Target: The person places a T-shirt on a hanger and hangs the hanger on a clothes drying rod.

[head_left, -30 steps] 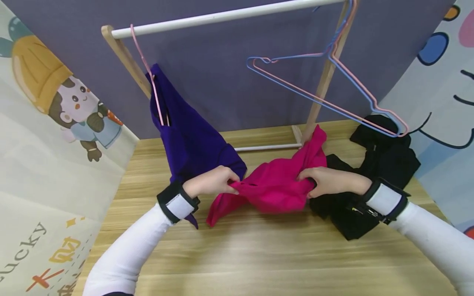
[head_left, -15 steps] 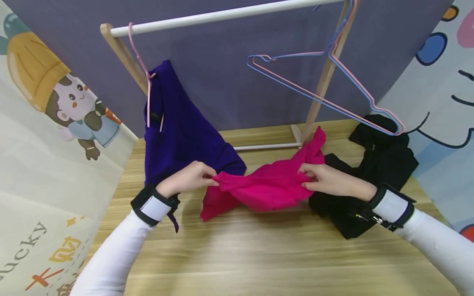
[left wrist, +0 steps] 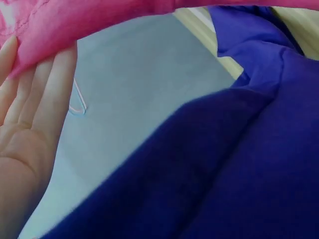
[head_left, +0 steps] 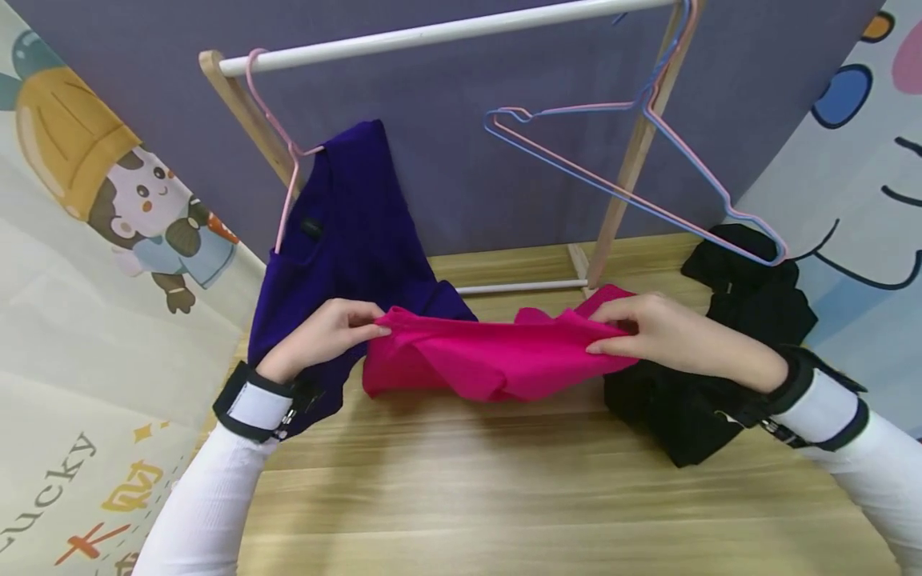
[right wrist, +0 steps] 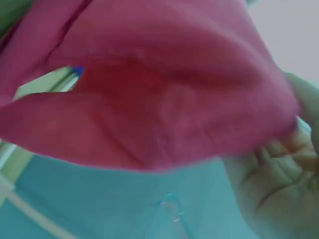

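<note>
While pinching the pink cloth [head_left: 490,356] with left hand [head_left: 324,336] and right hand [head_left: 670,332], holds it over the counter [head_left: 468,496].
Grips one end in the left, in front of the purple top [head_left: 360,216] on the pink hanger [head_left: 287,202], the other in the right, near the black clothes [head_left: 756,312].

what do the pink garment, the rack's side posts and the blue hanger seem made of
Pink garment: soft, matte fabric, seen in loose folds; fibre unclear. Side posts: probably wood, matte and tan. Blue hanger: perhaps smooth coated wire, thin with twisted neck.
</note>
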A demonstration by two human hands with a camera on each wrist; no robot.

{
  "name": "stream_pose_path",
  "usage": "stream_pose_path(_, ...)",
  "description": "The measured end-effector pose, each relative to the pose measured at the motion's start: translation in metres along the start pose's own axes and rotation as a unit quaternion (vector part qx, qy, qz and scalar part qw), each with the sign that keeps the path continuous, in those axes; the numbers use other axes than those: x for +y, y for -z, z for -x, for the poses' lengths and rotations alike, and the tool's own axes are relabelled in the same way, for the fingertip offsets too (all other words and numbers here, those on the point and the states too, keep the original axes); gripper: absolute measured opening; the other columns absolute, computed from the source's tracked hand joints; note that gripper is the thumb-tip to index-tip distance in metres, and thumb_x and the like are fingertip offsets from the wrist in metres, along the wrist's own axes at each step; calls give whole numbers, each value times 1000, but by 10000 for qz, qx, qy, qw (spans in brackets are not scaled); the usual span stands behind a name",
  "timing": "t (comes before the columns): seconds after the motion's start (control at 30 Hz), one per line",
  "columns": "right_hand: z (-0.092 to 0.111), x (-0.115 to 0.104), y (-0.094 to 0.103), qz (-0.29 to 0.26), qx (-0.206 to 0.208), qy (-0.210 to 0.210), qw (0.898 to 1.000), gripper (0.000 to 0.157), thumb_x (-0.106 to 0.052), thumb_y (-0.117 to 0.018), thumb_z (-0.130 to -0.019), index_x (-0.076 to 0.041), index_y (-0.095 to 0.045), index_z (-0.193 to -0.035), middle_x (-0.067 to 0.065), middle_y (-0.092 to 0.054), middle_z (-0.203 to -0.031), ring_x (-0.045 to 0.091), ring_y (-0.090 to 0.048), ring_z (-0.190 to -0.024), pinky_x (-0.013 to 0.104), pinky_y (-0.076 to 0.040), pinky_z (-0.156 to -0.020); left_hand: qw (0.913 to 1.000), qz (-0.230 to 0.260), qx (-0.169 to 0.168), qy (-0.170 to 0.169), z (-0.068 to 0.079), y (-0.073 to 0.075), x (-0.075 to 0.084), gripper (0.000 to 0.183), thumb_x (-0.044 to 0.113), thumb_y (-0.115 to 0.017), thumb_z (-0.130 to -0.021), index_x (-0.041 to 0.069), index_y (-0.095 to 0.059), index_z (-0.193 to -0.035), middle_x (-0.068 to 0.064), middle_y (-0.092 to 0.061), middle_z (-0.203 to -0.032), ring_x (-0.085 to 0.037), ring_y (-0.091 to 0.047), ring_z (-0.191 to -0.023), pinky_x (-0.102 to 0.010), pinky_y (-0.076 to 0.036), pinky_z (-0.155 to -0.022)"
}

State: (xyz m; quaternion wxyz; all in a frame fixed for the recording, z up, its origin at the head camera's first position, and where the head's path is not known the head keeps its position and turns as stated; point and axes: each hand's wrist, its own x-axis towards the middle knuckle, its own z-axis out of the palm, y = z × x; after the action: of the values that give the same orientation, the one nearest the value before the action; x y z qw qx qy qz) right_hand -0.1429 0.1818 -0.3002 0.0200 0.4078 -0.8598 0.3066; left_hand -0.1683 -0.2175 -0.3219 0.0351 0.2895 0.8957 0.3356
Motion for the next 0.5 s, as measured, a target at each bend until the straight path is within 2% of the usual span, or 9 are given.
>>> stream_pose_path(0.1, 6, 11, -3, 41, -464, -130, 9988, 14, -17, -70, -72, -21, -59, -78, -14, -48, -66, 3, -41, -56, 23, -41, -45, 10000, -42, -66, -41, 0, -5, -4, 5, 14, -62, -81, 12, -62, -76, 3, -54, -64, -10, -45, -58, -27, -39, -53)
stream_pose_path(0.2, 14, 23, -9, -73, -804, -343, 9961, 14, -12, -67, -75, -19, -56, -78, -13, -47, -67, 2, -40, -56, 23, -41, -46, 9999, -80, -136, -47, 1, -12, -7, 7, 14, -62, -81, 15, -61, -74, 5, -49, -60, -9, -42, -55, -27, -36, -49)
stream_pose_path(0.33, 20, 34, -16, -286, -964, -507, 9936, 17, -3, -62, -76, -16, -52, -80, -11, -46, -64, 2, -40, -54, 24, -40, -46, 9998, -46, -191, 18, 4, -18, -7, 9, 14, -62, -80, 16, -61, -72, 6, -45, -57, -8, -39, -52, -27, -33, -47)
stream_pose_path(0.5, 26, 42, -20, -496, -1103, -613, 9908, 19, 1, -60, -75, -14, -52, -84, -9, -49, -66, 4, -46, -58, 26, -44, -49, 9995, 14, -323, 19, 6, -24, -7, 9, 14, -64, -79, 16, -61, -71, 8, -41, -55, -7, -35, -49, -27, -30, -45)
